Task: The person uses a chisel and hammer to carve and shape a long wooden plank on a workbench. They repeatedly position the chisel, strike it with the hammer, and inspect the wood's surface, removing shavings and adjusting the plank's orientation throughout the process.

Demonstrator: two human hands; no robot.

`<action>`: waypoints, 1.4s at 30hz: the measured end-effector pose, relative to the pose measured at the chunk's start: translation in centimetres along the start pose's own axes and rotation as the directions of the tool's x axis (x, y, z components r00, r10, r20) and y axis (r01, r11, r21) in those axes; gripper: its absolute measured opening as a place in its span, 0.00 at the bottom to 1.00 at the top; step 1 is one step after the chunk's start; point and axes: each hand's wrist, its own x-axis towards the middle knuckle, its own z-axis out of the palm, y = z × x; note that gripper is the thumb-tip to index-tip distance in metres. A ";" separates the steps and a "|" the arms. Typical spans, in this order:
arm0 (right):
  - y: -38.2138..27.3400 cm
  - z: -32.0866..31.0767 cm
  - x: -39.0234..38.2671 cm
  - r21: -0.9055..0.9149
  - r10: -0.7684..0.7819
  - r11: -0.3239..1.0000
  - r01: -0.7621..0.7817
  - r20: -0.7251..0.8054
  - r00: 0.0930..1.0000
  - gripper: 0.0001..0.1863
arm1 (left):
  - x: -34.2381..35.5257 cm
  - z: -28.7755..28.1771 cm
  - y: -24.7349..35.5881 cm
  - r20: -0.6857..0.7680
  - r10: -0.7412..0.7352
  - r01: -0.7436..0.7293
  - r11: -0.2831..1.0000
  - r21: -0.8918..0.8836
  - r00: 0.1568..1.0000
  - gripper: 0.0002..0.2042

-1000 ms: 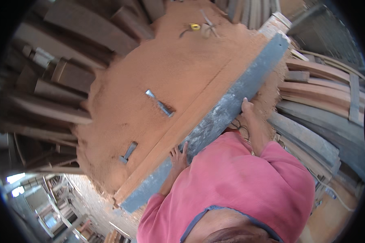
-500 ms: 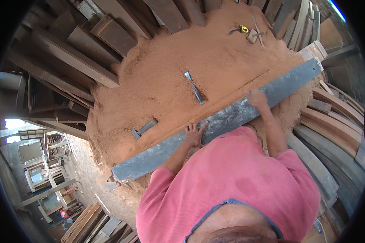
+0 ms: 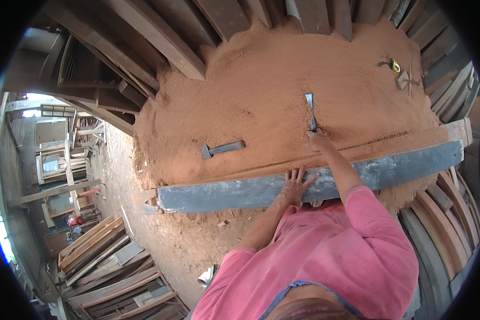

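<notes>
Sawdust (image 3: 261,96) spreads widest before me, a reddish bed soft enough, I'd judge, to keep loose tools from sliding. Dark boards (image 3: 165,40) jut in over its far rim, and stacked boards (image 3: 437,229) lie at the right, seemingly kept outward so the middle is workable. Along the near edge runs a long grey plank (image 3: 250,191), close against the person's pink shirt (image 3: 325,250), probably because body weight can bear on it there. A hammer (image 3: 225,148) lies beyond the plank's left half, handle pointing right, likely parked within reach. Farther right rests a chisel (image 3: 312,113), bright blade pointing away and dark handle toward the person, a turn that suits a reaching arm. The left hand (image 3: 295,188) lies flat on the plank, fingers spread, which I take as steadying it. The right hand (image 3: 318,142) extends past the plank to the chisel's handle end; they look to be touching, but I cannot tell whether the fingers pinch it. Smallest, toward the far right, a yellow-and-black tape measure (image 3: 394,65) sits beside a wooden block (image 3: 402,80), apparently out of the way.
</notes>
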 end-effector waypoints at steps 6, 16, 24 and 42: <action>1.4 0.6 -0.4 0.292 -0.047 0.948 0.124 -0.257 0.965 0.24 | 0.1 1.5 0.1 -0.055 0.024 -0.024 1.000 -0.005 0.998 0.78; 6.3 -3.6 -10.7 0.843 0.438 -0.364 0.397 -0.221 0.871 0.13 | 0.2 0.8 0.0 0.014 0.044 -0.044 0.998 -0.041 0.999 0.78; 15.4 -5.2 -25.9 0.806 0.440 -0.131 0.577 -0.474 0.762 0.17 | 0.2 -0.8 -0.6 0.026 0.073 -0.071 0.995 -0.066 0.997 0.74; 33.2 4.6 -28.9 0.801 0.878 -0.194 0.567 -0.117 0.465 0.25 | 13.0 -3.3 15.5 -0.005 0.259 -0.258 0.965 0.053 0.966 0.61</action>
